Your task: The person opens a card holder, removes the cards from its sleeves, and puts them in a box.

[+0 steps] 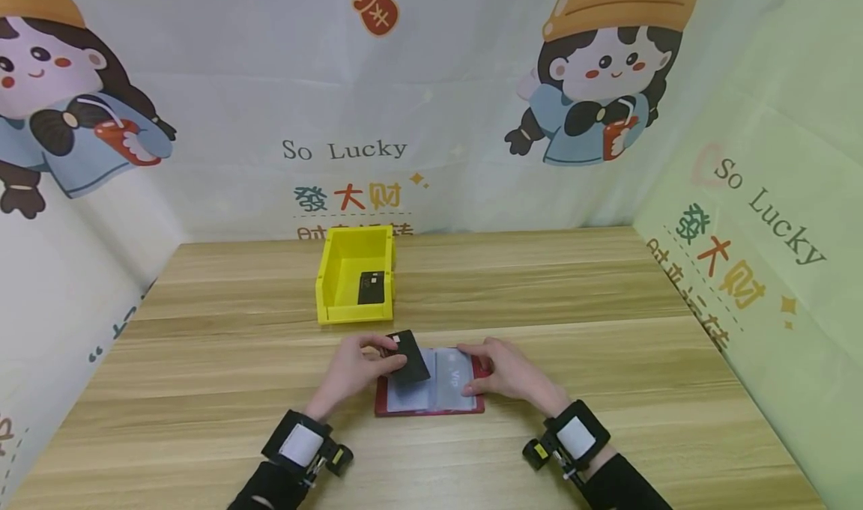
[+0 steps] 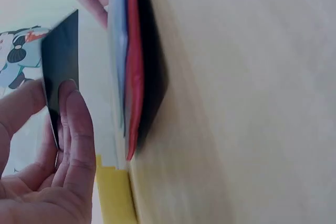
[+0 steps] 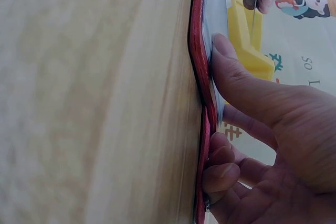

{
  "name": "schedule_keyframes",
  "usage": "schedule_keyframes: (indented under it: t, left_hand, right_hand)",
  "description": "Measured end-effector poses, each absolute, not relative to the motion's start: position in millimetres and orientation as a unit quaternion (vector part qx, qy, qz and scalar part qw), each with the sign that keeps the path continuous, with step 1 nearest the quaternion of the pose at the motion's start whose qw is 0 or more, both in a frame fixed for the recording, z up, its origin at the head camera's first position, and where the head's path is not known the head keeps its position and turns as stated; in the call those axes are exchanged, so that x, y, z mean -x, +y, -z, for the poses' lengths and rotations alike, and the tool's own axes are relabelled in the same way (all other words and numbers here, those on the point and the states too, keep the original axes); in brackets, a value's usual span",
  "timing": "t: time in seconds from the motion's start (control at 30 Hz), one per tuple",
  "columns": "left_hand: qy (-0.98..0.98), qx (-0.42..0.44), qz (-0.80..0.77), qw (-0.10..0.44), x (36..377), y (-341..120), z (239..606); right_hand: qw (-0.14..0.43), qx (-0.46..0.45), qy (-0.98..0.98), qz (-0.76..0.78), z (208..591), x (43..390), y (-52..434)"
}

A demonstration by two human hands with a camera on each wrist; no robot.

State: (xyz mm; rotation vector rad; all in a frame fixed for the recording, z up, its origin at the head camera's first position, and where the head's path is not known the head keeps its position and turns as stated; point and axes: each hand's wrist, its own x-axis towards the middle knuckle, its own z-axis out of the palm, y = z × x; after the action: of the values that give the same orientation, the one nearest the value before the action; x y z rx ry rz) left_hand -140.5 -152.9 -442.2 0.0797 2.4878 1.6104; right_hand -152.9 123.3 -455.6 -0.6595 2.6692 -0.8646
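Left hand [image 1: 357, 368]: pinches a black card [image 1: 408, 355] between thumb and fingers (the left wrist view shows the fingertip [image 2: 71, 95] flat on the card's dark face); the card is lifted off the holder's pages, tilted, not lying flat.

Right hand [image 1: 509, 371]: rests on the right half of the card holder [image 1: 445, 405]; thumb pressed straight on the clear pages, the other fingers curled at the red cover's edge (right wrist view), pinning it to the table.

Black card, position: above the left page of the open holder, just beside the left hand's fingertips, its long axis running diagonally from upper left to lower right in the head view.

Card holder: red cover, clear plastic sleeves, lying open and flat; a pale card marked VIP [image 1: 458, 379] shows in the right sleeve.

Key relation: the held card lies directly over the holder's left sleeves, left hand nearer to it; the right hand stays on the far side of the spine, apart from the card.

Yellow bin [image 1: 330, 285]: beyond the holder, near but not touching; open top, a second black card [image 1: 371, 287] lying inside on its floor.

Table [image 1: 607, 420]: pale wood-grain top.

Backdrop [image 1: 270, 83]: printed cloth with cartoon figures and "So Lucky" lettering.
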Motion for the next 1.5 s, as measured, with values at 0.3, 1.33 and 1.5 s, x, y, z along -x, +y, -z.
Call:
schedule_keyframes:
  t: [0.3,1.33,1.5]
  left_hand:
    - [0.819,0.006,-0.571,0.056,152,-169,432]
    - [0.860,0.123,-0.492,-0.056,220,-175,406]
    - [0.883,0.109,-0.443,-0.109,228,-166,412]
  right_hand:
    - [0.132,0.228,0.917,0.300,456,154,122]
    - [0.140,0.214,0.917,0.306,455,151,123]
    - [0.142,0.212,0.917,0.307,454,151,123]
